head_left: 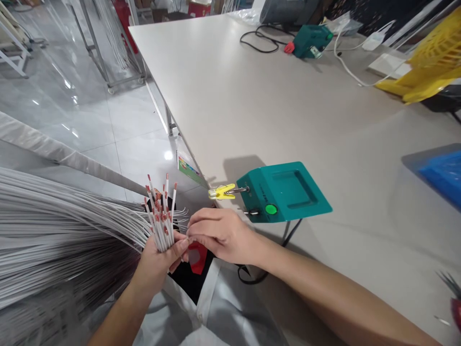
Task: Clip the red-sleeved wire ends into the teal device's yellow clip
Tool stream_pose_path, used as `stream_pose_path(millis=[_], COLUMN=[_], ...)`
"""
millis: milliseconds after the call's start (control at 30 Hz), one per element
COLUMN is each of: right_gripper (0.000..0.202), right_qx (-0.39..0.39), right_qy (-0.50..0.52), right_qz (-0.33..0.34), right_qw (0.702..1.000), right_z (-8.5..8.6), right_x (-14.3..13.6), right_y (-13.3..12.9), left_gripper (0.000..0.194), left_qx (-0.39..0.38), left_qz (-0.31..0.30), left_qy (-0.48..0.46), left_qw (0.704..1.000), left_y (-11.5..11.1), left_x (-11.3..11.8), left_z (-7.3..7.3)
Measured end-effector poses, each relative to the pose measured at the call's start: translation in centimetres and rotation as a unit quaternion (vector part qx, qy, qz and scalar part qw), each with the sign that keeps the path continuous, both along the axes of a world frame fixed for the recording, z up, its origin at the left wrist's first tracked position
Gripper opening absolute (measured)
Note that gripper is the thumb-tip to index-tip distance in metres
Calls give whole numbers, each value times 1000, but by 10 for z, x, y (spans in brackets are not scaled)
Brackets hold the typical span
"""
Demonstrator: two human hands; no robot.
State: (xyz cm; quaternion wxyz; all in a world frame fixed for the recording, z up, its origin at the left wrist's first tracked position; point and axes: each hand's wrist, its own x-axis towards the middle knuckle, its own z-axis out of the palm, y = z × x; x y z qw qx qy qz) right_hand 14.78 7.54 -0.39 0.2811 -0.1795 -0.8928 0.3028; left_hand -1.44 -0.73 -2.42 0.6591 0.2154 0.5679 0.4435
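Note:
A bundle of white wires with reddish-copper tips stands upright in my left hand, whose fingers are wrapped round it. My right hand is closed in a pinch beside the left thumb; what it holds, if anything, is too small to make out. Many long white wires stretch away to the left. Just beyond my right hand, at the table's edge, sits a green device with a bright green button and a yellow clip on a metal rod.
The white table fills the right side. A second green device, black and white cables, a yellow plastic object and a blue item lie on it. Metal racks stand on the shiny floor at the upper left.

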Motion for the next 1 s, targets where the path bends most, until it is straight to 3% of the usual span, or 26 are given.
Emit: stream_pose_path(millis=[67,133,267,367,467,600,700,800,867,1000], right_gripper=[18,18,17,15,13,20,28,24,24,21], right_qx=[166,283,351,276,61,-224,-354,-396,-378,-200], right_qy=[-4,-3,18,14,47,102,102,117,132,85], right_qz=[5,-1,-11,-39,-91,-120,-63,-4,-12,-98], right_qw=[986,959,936,960,993,962,927,911,916,971], right_z=[0,0,-4,-6,-3,3,0,-6,-9,-9], right_x=[2,3,3,2,0,-6,-11,-15,-16,-14], right_y=[0,-2,-7,-9,-8,-7,-7,-8,-9,-15], left_gripper=[25,24,20,18,19,21,20,21,20,13], left_qx=[-18,-27,-11,4,11,11,36,78,94,101], left_qz=[7,18,53,75,80,53,0,-36,-32,1], left_qy=[-18,-34,-48,-41,-28,-15,-16,-18,-8,56], left_qw=[1000,999,997,996,996,998,999,996,995,993], left_y=[1,2,3,3,1,-2,-3,-4,-4,-6], left_x=[1,3,2,-1,-3,-2,-3,-4,-5,-4], left_z=[3,7,12,11,9,7,4,1,-1,-7])
